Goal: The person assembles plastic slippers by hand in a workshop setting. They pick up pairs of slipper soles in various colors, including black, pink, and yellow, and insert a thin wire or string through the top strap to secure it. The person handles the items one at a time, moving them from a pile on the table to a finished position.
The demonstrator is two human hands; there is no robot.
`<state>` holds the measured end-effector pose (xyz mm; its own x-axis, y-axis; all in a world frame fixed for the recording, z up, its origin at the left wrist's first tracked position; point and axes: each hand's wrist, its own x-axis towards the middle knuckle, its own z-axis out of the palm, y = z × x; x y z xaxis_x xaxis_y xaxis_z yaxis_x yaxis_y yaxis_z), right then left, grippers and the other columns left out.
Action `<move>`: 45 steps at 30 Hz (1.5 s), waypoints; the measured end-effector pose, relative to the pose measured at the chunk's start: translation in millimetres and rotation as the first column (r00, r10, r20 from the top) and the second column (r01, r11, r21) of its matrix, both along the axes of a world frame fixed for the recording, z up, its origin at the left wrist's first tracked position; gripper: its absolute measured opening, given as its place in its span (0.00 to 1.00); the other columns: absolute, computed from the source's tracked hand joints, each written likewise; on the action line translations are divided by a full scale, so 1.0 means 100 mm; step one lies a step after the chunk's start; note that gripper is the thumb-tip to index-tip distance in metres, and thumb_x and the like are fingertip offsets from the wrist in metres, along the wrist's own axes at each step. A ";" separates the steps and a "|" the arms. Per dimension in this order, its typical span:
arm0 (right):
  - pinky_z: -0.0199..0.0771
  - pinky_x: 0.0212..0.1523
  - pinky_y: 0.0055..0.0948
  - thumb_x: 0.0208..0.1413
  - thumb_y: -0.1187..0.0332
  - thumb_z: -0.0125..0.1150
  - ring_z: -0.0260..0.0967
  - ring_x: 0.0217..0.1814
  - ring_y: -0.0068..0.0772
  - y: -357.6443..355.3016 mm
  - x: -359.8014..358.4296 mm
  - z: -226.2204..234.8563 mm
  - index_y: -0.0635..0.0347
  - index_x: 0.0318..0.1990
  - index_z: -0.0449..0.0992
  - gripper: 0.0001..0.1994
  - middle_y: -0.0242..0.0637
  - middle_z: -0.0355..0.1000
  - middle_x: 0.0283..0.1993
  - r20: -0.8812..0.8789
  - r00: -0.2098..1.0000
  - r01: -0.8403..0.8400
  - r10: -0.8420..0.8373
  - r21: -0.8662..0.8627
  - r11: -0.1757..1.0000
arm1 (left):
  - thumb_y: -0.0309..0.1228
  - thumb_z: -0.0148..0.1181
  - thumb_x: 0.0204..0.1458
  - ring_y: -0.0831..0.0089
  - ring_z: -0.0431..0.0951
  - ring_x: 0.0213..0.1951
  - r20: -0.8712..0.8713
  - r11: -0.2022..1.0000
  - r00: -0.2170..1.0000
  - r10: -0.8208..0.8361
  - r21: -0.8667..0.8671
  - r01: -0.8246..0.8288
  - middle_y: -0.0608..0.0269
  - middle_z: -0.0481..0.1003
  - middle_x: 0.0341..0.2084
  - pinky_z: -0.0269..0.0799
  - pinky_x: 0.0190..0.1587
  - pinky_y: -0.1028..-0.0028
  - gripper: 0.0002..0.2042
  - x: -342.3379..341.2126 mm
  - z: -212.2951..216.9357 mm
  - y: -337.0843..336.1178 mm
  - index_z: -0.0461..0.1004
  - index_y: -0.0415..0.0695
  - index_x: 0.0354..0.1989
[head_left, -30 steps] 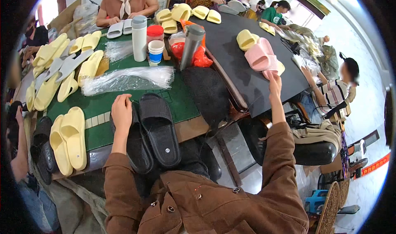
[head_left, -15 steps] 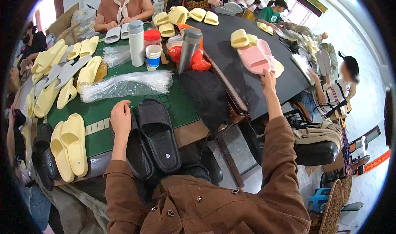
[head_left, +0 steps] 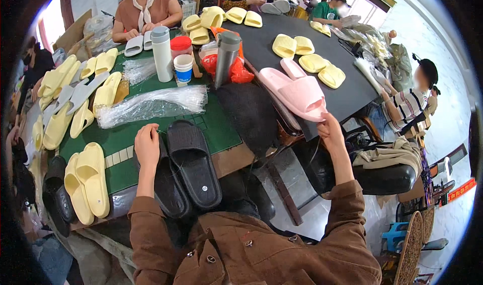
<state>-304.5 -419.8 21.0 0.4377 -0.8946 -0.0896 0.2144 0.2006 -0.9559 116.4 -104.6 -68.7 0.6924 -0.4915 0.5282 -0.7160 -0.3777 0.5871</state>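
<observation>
Right hand (head_left: pixel 330 130) pinches a pink slipper (head_left: pixel 301 95) by its near end beside the dark tabletop (head_left: pixel 354 81); left hand (head_left: pixel 147 147), left of black slippers (head_left: pixel 195 172), has an unclear grip.

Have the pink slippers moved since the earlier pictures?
Yes: in the right hand, the pink slippers have shifted left, toward the left edge of the dark tabletop.

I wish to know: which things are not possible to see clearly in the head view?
Head view:
Left black slipper: partly hidden by the left hand.
Rear pink slipper: partly hidden by the front pink slipper, which the right hand holds.
Left fingertips: too small to tell whether they grip anything.
Grey bottle: its lid hides the contents.
</observation>
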 end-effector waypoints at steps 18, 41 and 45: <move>0.69 0.34 0.30 0.57 0.59 0.59 0.71 0.30 0.35 0.12 0.23 -0.01 0.58 0.59 0.63 0.25 0.36 0.69 0.26 -0.595 0.692 -0.247 -0.409 -0.727 0.640 | 0.23 0.50 0.57 0.56 0.77 0.40 -0.032 0.989 0.998 -0.052 -0.140 0.047 0.53 0.77 0.37 0.71 0.41 0.64 0.08 -0.08 0.16 0.02 0.76 0.39 0.40; 0.70 0.50 0.42 0.50 0.71 0.55 0.73 0.50 0.48 -0.33 0.62 -0.05 0.42 0.58 0.69 0.25 0.44 0.75 0.47 -0.527 0.573 -0.075 -0.628 -0.796 0.600 | 0.28 0.59 0.51 0.46 0.58 0.63 -0.037 0.944 0.984 -0.176 0.278 0.180 0.44 0.59 0.62 0.54 0.63 0.57 0.25 -1.49 0.55 0.94 0.67 0.52 0.61; 0.71 0.49 0.40 0.48 0.73 0.58 0.74 0.48 0.41 -0.31 0.66 -0.01 0.40 0.57 0.72 0.25 0.41 0.77 0.44 -0.528 0.590 -0.049 -0.611 -0.779 0.625 | 0.35 0.59 0.53 0.40 0.56 0.63 0.020 0.931 0.986 -0.163 0.335 0.147 0.36 0.57 0.61 0.51 0.63 0.51 0.27 -1.45 0.31 0.80 0.64 0.53 0.63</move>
